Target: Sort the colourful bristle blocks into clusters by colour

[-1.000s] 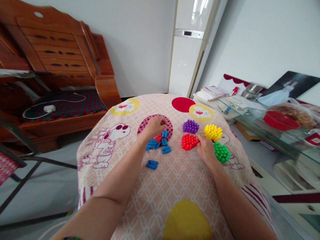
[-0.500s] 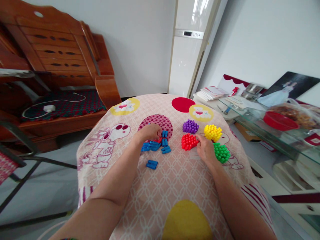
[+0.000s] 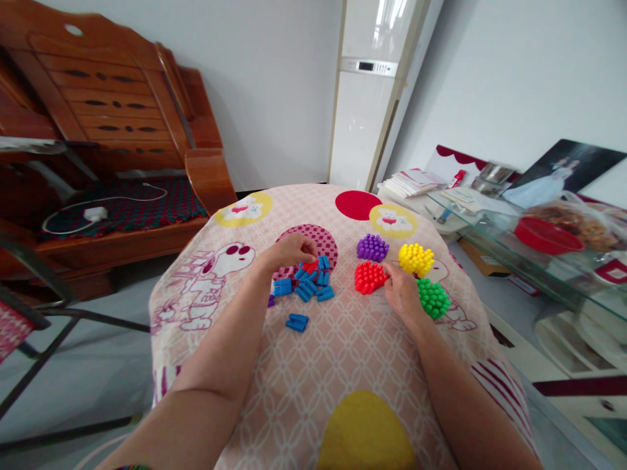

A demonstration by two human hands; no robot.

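Note:
My left hand [image 3: 295,249] reaches over the loose pile, its fingers pinched together on a small red plastic piece [image 3: 309,267]. Around and below it lie several blue plastic pieces [image 3: 306,290], with one blue piece [image 3: 297,322] apart toward me. A bit of purple [image 3: 271,300] shows beside my left forearm. My right hand [image 3: 404,292] is closed, thumb and forefinger against the right edge of a cluster of red knobbed pieces [image 3: 369,278]. Close by stand purple [image 3: 372,247], yellow [image 3: 415,259] and green [image 3: 434,298] clusters of the same kind.
A patterned cloth [image 3: 337,391] covers the round table. On the right is a glass shelf [image 3: 499,241] with a red bowl [image 3: 548,236] and papers. A wooden bench [image 3: 122,130] stands at the left, and a tall white cabinet-like unit [image 3: 365,124] behind.
My left hand has lifted and shifted slightly back and left, uncovering more blue pieces and the red one at its fingertips. My right hand stays by the red cluster.

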